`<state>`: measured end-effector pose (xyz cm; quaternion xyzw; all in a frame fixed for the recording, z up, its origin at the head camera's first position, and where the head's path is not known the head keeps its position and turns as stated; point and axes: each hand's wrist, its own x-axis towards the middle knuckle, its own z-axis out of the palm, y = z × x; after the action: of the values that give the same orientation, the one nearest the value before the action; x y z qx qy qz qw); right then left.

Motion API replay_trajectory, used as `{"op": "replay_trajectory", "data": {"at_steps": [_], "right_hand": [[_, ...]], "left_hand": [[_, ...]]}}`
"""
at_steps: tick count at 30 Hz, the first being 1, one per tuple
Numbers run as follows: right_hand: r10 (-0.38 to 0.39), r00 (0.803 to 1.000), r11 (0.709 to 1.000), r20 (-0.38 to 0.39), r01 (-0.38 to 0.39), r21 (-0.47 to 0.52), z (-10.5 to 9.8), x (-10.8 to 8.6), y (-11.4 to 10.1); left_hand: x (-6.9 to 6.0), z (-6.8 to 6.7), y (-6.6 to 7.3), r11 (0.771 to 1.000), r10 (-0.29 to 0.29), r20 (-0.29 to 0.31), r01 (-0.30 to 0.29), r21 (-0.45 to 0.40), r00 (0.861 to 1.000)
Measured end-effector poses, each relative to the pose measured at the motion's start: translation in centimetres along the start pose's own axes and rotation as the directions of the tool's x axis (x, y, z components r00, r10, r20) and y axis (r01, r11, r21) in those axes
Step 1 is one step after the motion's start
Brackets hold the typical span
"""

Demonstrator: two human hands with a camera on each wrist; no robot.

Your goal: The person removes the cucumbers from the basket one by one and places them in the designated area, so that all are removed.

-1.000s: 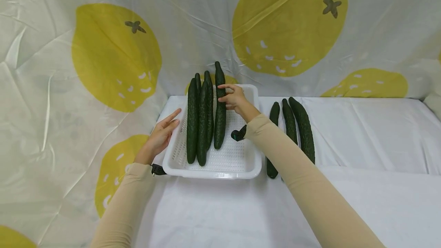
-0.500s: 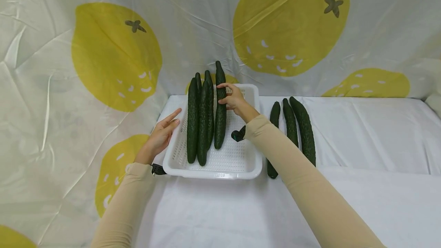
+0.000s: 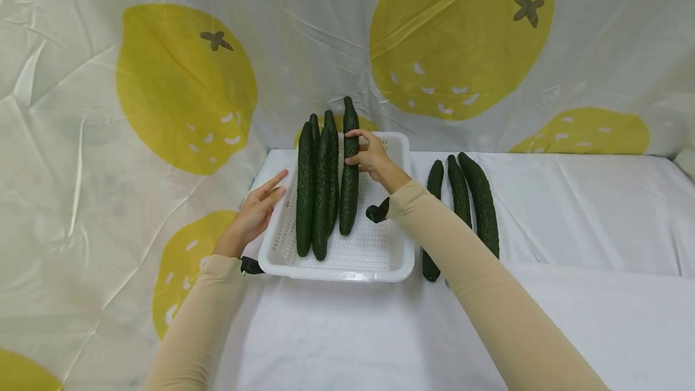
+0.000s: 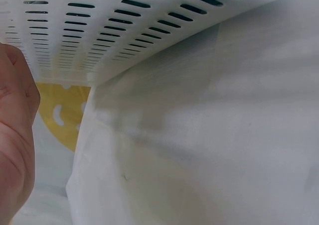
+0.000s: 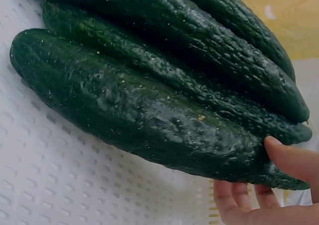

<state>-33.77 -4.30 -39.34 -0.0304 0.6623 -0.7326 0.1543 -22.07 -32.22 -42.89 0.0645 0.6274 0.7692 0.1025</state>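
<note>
My right hand [image 3: 374, 158] holds a dark green cucumber [image 3: 349, 198] near its far end, thumb on one side and fingers on the other. This cucumber leans in a white perforated plastic basket [image 3: 336, 275], its far end sticking up past the back rim. In the right wrist view the thumb [image 5: 291, 158] presses on the bumpy skin of the cucumber [image 5: 139, 115]. Several more cucumbers [image 3: 304, 192] lean side by side to its left. My left hand [image 3: 254, 215] is at the basket's left side, fingers extended along the rim. In the left wrist view the slotted basket wall [image 4: 99, 36] hangs above the hand [image 4: 17, 135].
To the right of the basket, three cucumbers [image 3: 478, 198] lie on the white tablecloth [image 3: 586, 216], partly hidden by my right sleeve [image 3: 472, 264]. A lemon-printed cloth [image 3: 315, 35] hangs close behind the basket and along the left.
The far end of the cucumber in my right hand has shifted very slightly to the right. The left hand and the basket keep nearly the same places.
</note>
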Motion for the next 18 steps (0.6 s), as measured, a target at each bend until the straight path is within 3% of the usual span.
{"op": "replay_trajectory", "data": {"at_steps": [10,18], "right_hand": [[0.09,0.996,0.995,-0.02,-0.091,-0.031,-0.5,-0.8,-0.8],[0.154,0.988,0.985,0.03,-0.151,-0.079,-1.0,-2.2,-1.5]], "left_hand": [[0.0,0.1,-0.1,1.0,0.022,-0.004,-0.022,0.021,1.0],[0.1,0.0,-0.2,1.0,0.019,-0.009,-0.018,0.024,1.0]]}}
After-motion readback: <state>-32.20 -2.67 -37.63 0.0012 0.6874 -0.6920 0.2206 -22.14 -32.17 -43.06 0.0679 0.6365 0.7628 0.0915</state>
